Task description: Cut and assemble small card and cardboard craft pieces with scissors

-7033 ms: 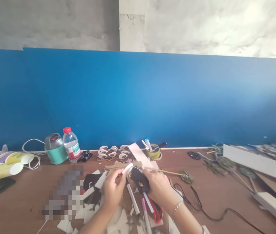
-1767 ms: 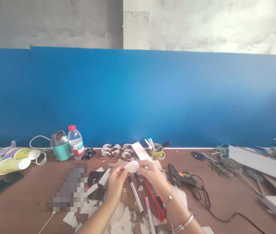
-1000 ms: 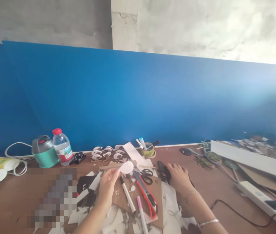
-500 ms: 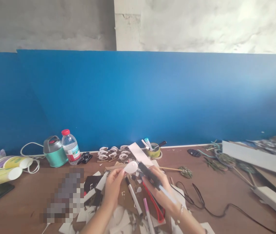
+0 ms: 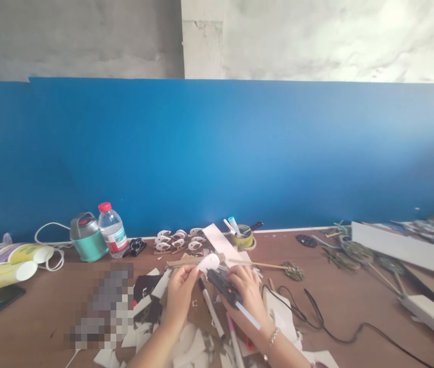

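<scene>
The left hand (image 5: 178,296) is pinching a white piece (image 5: 208,262) right by the tip of the glue gun (image 5: 225,287); I can't tell if they are touching. The right hand (image 5: 248,296) is gripping the glue gun. A pen (image 5: 212,311) is lying just left of the glue gun. Behind the glue gun, tape (image 5: 243,240) is sitting, and far left of it, a bottle (image 5: 113,232) is standing.

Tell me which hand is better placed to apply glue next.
The right hand, I'd say: it holds the glue gun, nozzle close to the white piece, while the left hand pinches that piece.
</scene>
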### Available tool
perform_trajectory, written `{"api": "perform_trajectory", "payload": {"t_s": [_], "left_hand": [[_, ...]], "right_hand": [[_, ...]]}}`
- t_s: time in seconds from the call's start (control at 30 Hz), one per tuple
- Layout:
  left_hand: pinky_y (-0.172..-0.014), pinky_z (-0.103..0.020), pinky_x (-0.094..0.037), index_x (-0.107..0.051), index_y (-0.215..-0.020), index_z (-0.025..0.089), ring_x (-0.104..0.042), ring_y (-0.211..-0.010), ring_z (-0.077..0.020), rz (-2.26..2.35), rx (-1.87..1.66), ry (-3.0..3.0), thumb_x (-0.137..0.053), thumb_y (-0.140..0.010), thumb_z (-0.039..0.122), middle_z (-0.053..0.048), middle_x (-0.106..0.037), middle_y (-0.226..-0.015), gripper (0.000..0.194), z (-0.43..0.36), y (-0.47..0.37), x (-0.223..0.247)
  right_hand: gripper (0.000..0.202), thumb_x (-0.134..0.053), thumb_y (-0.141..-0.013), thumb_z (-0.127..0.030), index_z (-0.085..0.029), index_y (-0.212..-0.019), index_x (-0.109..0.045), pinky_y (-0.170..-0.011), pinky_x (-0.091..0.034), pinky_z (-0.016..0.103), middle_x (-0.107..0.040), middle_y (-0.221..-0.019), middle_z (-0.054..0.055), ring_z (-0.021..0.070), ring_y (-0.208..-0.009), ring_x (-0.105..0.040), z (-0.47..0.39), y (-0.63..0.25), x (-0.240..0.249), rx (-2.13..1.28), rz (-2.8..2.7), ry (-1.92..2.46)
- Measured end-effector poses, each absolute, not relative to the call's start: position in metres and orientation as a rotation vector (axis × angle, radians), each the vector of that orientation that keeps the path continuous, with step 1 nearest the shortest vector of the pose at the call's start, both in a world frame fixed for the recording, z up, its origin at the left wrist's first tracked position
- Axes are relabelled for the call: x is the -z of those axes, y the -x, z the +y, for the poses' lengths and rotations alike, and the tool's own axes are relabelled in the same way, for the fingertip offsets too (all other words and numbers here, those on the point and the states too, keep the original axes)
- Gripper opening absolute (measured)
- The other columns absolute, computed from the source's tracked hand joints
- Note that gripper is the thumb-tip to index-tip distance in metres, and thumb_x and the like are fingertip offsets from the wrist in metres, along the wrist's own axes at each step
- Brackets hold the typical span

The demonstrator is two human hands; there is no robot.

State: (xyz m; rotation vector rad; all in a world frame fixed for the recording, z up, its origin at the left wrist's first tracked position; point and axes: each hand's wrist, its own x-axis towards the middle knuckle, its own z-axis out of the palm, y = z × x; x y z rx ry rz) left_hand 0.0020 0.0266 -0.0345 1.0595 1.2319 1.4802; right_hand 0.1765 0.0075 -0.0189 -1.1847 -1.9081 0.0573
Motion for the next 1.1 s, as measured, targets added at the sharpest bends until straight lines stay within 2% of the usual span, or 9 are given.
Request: {"api": "perform_trajectory", "payload": {"t_s": [0.3, 0.57, 1.1], "left_hand": [[-0.072, -0.030, -0.047, -0.069, -0.077, 0.017, -0.064, -0.077, -0.0241, 1.232, -1.481, -1.065, -0.067, -0.071, 0.050, -0.006, -0.071, -0.076, 0.034, 0.0232, -0.0053, 0.0276], [-0.070, -0.029, -0.047, -0.069, -0.077, 0.018, -0.064, -0.077, -0.0236, 1.263, -1.448, -1.097, -0.065, -0.073, 0.050, -0.005, -0.071, -0.076, 0.033, 0.0208, -0.0047, 0.0246], [-0.074, -0.029, -0.046, -0.068, -0.080, 0.018, -0.064, -0.080, -0.0236, 1.261, -1.487, -1.141, -0.064, -0.076, 0.048, -0.006, -0.071, -0.080, 0.031, 0.0246, -0.0019, 0.0333]], "right_hand": [[0.009, -0.062, -0.075, -0.015, -0.020, -0.071, -0.055, -0.074, -0.032, 0.034, -0.060, -0.083, 0.002, 0.0203, -0.080, -0.052, 0.0069, -0.1758, 0.0200, -0.048, -1.903, 1.210], [0.011, -0.061, -0.071, -0.011, -0.020, -0.071, -0.055, -0.075, -0.033, 0.035, -0.060, -0.084, 0.002, 0.0210, -0.082, -0.052, 0.0062, -0.1758, 0.0214, -0.055, -1.909, 1.227], [0.010, -0.063, -0.070, -0.013, -0.019, -0.068, -0.057, -0.074, -0.031, 0.033, -0.060, -0.084, 0.002, 0.0205, -0.082, -0.051, 0.0061, -0.1773, 0.0197, -0.054, -1.926, 1.283]]}}
